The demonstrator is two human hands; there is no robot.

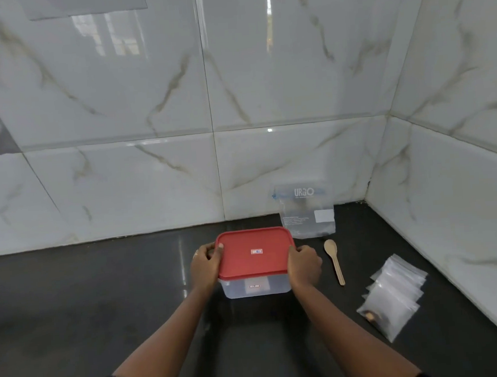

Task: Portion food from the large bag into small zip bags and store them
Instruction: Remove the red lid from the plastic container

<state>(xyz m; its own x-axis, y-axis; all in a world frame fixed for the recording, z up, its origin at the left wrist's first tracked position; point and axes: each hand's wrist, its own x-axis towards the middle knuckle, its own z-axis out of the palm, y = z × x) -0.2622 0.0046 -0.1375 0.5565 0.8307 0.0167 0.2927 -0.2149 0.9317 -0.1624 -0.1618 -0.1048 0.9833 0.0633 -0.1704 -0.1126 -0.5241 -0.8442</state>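
Squarely between the hands [204, 265] [304, 265], container [254, 258]

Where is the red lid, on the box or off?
On. The red lid covers the whole top of the clear box; the left hand and right hand grip its ends. Whether it is snapped tight, cannot tell.

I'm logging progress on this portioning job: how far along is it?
Done: little; only the front one of the small zip bags shows something brown inside. In hand: the left hand and right hand grip the red-lidded container, lid on. Left: the large bag leans at the wall, the wooden spoon lies untouched, and the container looks empty, so storing remains.
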